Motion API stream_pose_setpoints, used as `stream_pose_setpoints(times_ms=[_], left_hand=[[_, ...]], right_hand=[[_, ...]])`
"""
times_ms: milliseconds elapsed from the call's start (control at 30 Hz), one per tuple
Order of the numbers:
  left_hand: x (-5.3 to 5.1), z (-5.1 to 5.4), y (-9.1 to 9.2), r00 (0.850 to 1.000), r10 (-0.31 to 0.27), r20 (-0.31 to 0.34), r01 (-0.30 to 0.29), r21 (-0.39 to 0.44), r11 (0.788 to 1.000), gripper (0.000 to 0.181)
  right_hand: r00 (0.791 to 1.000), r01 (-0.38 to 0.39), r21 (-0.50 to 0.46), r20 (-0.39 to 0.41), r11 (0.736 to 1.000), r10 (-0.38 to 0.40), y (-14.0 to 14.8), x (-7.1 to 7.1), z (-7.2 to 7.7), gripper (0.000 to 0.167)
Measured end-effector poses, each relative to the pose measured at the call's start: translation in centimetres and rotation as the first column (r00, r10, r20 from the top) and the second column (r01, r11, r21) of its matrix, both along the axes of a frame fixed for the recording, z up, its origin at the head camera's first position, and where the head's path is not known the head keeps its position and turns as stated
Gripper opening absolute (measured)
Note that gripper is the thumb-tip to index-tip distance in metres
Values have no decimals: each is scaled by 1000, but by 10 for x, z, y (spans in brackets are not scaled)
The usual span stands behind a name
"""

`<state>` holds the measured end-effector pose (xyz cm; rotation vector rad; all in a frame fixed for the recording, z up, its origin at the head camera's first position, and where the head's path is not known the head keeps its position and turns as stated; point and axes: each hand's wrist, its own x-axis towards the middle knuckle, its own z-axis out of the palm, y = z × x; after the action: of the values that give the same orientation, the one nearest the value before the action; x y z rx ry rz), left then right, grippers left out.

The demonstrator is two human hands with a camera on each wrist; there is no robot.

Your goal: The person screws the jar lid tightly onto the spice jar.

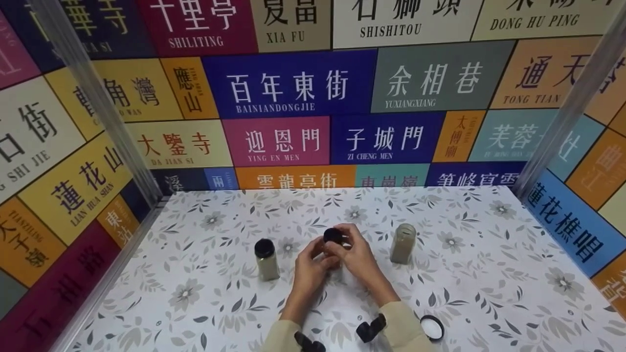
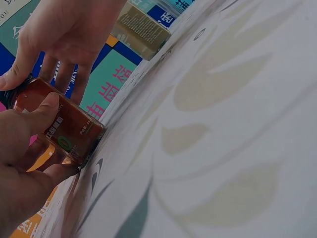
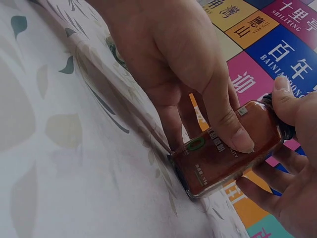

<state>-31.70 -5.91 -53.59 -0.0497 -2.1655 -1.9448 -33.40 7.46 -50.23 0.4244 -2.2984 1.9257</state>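
Observation:
Between the two hands stands a small glass jar of red-brown powder [image 2: 74, 124], its label showing in both wrist views, slightly tilted in them. The left hand [image 1: 311, 266] grips the jar's body [image 3: 218, 153] with thumb and fingers. At the top, the right hand [image 1: 359, 254] holds the black cap [image 1: 333, 235] between thumb and fingers. The cap is on the jar's neck. In the head view the hands hide most of the jar body.
A black-capped jar [image 1: 267, 261] stands left of the hands. To their right is a jar without a cap [image 1: 403, 244], also visible in the left wrist view [image 2: 141, 32]. A black ring-shaped lid with a white inside [image 1: 432, 328] lies near the right sleeve. Sign-printed panels surround the table [image 1: 195, 244].

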Motion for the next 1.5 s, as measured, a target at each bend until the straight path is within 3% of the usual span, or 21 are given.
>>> stream_pose_setpoints(times_ms=[233, 500, 767, 1267, 1400, 1500], left_hand=[[1, 2, 0, 1000, -4, 25, 4, -5, 1000, 54], [0, 1, 1, 1000, -20, -1, 20, 28, 999, 55], [0, -1, 0, 999, -5, -53, 4, -21, 1000, 53], [-1, -1, 0, 999, 0, -36, -1, -35, 999, 54], [1, 0, 0, 1000, -1, -14, 1, -15, 1000, 55], [1, 1, 0, 999, -29, -14, 30, 43, 999, 55]], right_hand=[[1000, -23, 54, 13, 998, 22, 3, 1, -1, 47], [997, -74, 40, 4, 997, 73, 5, 2, 4, 42], [999, -39, 32, -10, 999, 39, 3, 1, 3, 38], [1000, 14, 20, 8, 1000, -14, 0, 2, 1, 47], [1000, 3, 23, 31, 1000, -4, 1, 2, 1, 47], [999, -29, 25, 37, 999, 28, 3, 2, 2, 45]])
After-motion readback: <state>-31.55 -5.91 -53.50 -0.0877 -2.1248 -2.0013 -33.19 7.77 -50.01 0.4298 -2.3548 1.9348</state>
